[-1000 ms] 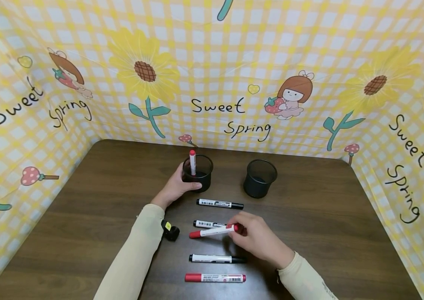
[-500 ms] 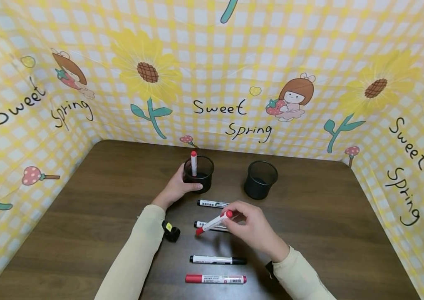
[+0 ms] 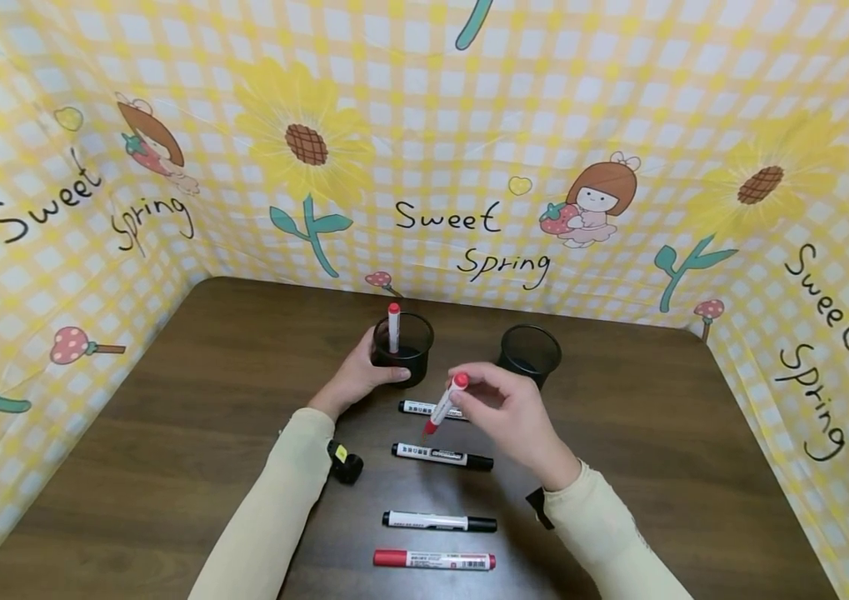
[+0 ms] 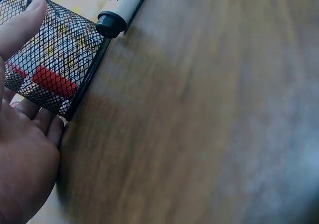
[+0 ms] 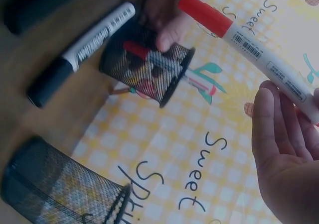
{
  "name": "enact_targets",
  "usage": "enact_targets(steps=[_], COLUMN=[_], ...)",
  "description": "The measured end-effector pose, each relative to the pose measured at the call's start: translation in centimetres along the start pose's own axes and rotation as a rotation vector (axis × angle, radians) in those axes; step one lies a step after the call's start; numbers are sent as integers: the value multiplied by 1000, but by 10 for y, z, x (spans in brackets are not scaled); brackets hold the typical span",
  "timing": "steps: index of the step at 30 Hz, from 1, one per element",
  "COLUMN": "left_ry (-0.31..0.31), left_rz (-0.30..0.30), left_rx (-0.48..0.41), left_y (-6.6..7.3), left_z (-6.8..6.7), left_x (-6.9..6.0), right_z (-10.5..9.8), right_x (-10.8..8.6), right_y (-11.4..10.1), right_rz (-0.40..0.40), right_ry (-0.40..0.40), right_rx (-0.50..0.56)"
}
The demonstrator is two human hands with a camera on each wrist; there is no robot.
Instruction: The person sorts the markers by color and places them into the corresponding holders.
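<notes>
My left hand [image 3: 357, 373] grips the side of a black mesh pen cup [image 3: 411, 367], thumb across its front. Inside that cup a red marker [image 3: 394, 327] stands upright, its red cap visible through the mesh in the left wrist view. My right hand [image 3: 517, 412] pinches another red marker [image 3: 444, 406] near its upper end, holding it tilted above the table with the red cap pointing down. Below it lies a black marker [image 3: 442, 457]; a second black marker [image 3: 417, 407] behind is partly hidden by the held marker and the hand.
Another black mesh cup [image 3: 531, 350] stands to the right, partly behind my right hand. Nearer the front lie a third black marker [image 3: 439, 522] and a red marker [image 3: 434, 560]. Patterned yellow checked cloth [image 3: 439, 125] walls the back and sides of the wooden table [image 3: 207, 417].
My right hand has raised the red marker off the row and moved it away toward the cups, tipping it from nearly level to steep. The left hand keeps its grip on the cup.
</notes>
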State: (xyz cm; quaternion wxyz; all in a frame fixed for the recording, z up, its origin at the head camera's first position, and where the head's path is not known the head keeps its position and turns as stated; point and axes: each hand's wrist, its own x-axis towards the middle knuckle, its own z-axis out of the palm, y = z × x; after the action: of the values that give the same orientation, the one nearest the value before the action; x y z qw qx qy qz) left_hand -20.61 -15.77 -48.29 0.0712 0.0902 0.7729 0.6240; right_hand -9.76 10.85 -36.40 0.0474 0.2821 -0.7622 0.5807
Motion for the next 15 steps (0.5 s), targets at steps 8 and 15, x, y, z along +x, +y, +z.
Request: enact_targets(steps=[8, 15], left_ry=[-19, -69], left_rz=[-34, -3], left_rx=[12, -59], left_y=[3, 33], left_z=[-2, -2], left_x=[-1, -16], right_z=[-7, -9], right_x=[30, 64], right_y=[-1, -3], right_rz=[-77, -106], right_ry=[80, 173], right_rx=[-102, -135])
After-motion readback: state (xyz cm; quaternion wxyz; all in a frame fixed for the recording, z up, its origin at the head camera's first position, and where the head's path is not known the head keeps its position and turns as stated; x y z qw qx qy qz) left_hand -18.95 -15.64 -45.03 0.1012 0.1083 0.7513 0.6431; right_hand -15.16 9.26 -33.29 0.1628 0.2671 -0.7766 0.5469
